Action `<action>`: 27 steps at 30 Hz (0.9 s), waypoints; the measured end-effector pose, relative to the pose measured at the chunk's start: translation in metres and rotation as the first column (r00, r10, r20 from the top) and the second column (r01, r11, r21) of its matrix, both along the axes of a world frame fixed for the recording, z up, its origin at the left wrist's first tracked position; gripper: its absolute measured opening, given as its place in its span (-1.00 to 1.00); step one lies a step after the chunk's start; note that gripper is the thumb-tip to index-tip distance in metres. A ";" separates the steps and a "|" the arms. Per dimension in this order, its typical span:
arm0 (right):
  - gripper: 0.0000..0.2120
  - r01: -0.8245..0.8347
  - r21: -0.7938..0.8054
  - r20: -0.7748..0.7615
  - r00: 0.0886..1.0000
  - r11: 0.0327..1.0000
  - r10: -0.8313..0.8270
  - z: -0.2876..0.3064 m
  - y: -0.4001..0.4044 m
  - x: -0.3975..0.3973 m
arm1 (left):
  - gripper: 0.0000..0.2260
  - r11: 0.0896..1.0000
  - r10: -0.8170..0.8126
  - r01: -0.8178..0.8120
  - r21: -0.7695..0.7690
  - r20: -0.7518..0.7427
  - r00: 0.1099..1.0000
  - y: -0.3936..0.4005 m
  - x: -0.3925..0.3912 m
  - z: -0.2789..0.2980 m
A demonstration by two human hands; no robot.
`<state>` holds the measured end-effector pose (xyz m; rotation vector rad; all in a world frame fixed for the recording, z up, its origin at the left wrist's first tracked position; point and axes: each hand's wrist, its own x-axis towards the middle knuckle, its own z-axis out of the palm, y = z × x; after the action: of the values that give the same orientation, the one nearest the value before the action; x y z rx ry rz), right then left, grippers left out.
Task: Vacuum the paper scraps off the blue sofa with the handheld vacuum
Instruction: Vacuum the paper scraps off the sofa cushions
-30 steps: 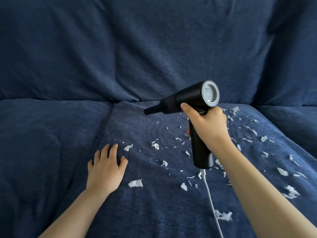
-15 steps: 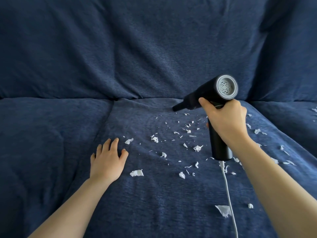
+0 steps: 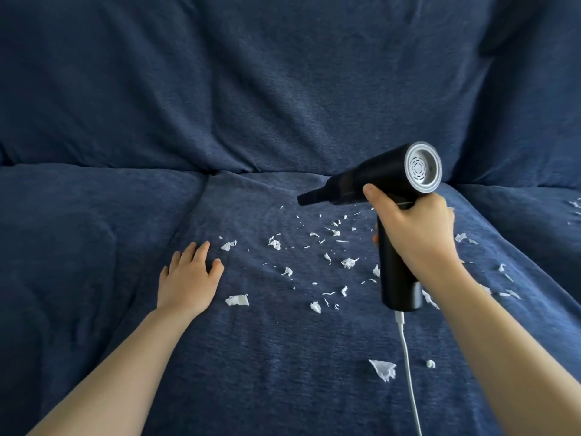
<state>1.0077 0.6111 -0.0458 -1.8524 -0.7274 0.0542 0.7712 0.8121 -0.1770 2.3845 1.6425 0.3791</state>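
Note:
My right hand (image 3: pixel 415 231) grips the handle of a black handheld vacuum (image 3: pixel 374 180). Its nozzle points left and slightly down, held above the seat of the blue sofa (image 3: pixel 283 357). A grey vented end cap faces me. Several white paper scraps (image 3: pixel 348 262) lie scattered on the middle seat cushion below and to the left of the nozzle, with bigger pieces near the front. My left hand (image 3: pixel 188 278) rests flat on the cushion with fingers spread, just left of the scraps.
A white cable (image 3: pixel 408 372) hangs from the vacuum handle's base and runs down out of view. More scraps (image 3: pixel 506 272) lie to the right of my right arm. The sofa backrest (image 3: pixel 283 89) rises behind; a seam divides the left cushion (image 3: pixel 78 231).
The vacuum and my right hand moved right over the cushion, then eased back left slightly. My left hand stayed pressed on the seat.

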 end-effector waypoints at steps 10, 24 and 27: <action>-0.49 -0.037 -0.009 -0.010 0.999 0.999 0.037 -0.011 -0.004 -0.001 | -0.52 1.000 0.021 -0.021 -0.005 -0.052 0.998 -0.024 0.001 0.005; -0.50 -0.135 -0.028 0.001 0.991 0.991 0.135 -0.011 0.012 -0.025 | -0.50 0.997 -0.030 0.028 -0.073 -0.029 0.999 -0.015 -0.007 0.007; -0.51 -0.171 -0.033 -0.030 0.985 0.985 0.170 -0.009 0.009 -0.032 | -0.49 0.996 -0.049 0.047 -0.079 -0.016 0.999 -0.013 -0.010 0.006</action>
<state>0.9757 0.6197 -0.0548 -1.8156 -0.8701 0.2032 0.7613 0.7993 -0.1707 2.3719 1.5742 0.2800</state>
